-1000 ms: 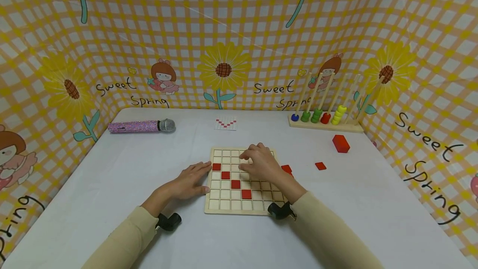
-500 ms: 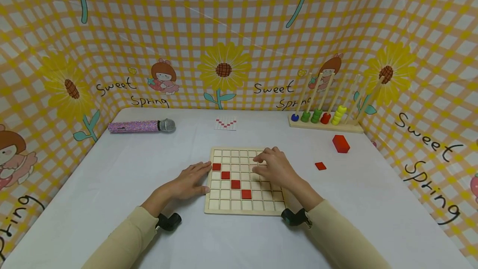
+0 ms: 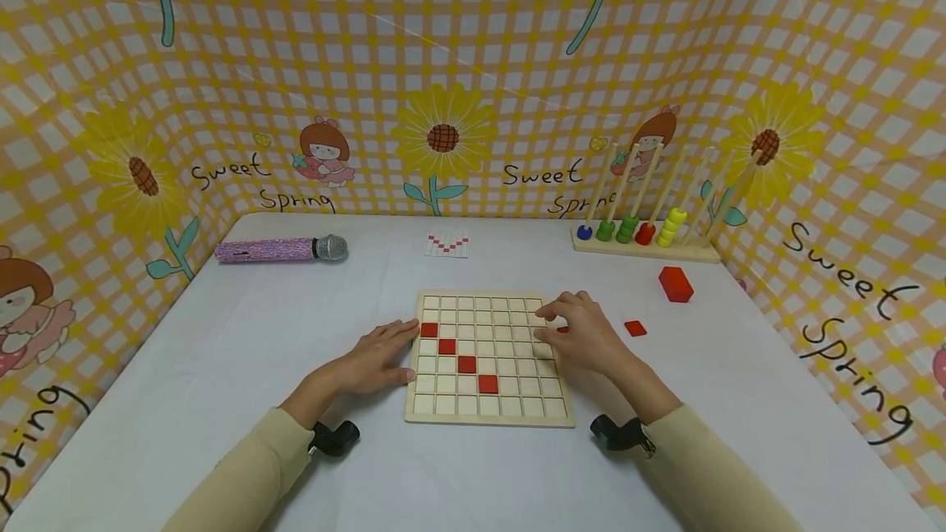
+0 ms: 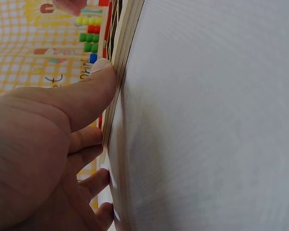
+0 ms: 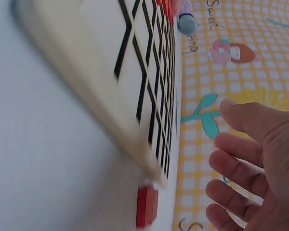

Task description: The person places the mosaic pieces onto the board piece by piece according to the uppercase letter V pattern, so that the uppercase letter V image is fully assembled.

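A wooden grid board (image 3: 510, 345) lies flat on the white table, with several red square tiles (image 3: 467, 364) in a diagonal row on its left half. Against the board's left edge rests my left hand (image 3: 373, 361); its thumb and fingertips touch the rim in the left wrist view. My right hand (image 3: 591, 341) hovers by the board's right edge, thumb and fingers spread apart with nothing between them. In the right wrist view its fingers (image 5: 236, 166) are loosely bent. A red piece (image 3: 562, 329) is partly hidden behind this hand.
One loose red tile (image 3: 636, 328) lies right of the board, and a red block (image 3: 676, 284) sits beyond it. At the back stand a bead abacus (image 3: 628, 249), a small pattern card (image 3: 447, 245) and a glittery microphone (image 3: 273, 250). A checked cloth (image 3: 473, 39) forms the walls.
My right hand has moved rightward from over the middle of the board to its right edge. The left hand and the tiles on the board have stayed in place.
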`<state>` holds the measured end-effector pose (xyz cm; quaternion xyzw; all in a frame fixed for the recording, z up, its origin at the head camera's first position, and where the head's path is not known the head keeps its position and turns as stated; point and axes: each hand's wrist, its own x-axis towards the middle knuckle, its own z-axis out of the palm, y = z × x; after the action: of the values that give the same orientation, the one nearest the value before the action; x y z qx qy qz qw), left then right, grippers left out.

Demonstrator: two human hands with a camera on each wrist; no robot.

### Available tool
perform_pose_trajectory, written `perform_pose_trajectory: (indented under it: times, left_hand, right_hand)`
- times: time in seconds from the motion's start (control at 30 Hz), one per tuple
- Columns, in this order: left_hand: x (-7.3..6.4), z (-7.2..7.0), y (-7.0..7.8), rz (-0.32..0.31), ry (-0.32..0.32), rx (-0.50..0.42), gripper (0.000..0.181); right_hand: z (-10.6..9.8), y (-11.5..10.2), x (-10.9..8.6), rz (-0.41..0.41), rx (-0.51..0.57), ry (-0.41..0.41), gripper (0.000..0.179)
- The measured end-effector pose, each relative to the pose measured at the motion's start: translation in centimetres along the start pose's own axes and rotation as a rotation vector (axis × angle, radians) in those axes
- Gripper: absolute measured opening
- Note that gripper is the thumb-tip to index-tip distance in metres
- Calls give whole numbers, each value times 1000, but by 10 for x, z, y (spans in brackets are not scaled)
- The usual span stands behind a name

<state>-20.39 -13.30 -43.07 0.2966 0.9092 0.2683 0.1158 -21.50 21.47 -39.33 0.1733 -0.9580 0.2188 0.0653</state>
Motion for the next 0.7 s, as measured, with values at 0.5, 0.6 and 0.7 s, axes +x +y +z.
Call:
perform_pose_trajectory:
  times: [0.5,0.6,0.7]
  left_hand:
    - [1,-1,0,-20,-12,-1,72]
    - [1,-1,0,-20,-9,-1,71]
    - [1,-1,0,-17,-10,4,72]
  right_hand:
    - [-19,45,-19,62,29,-6,35]
    - [-22,52,-23,73,23,-9,37]
    - [-24,59,-26,82,17,-17,39]
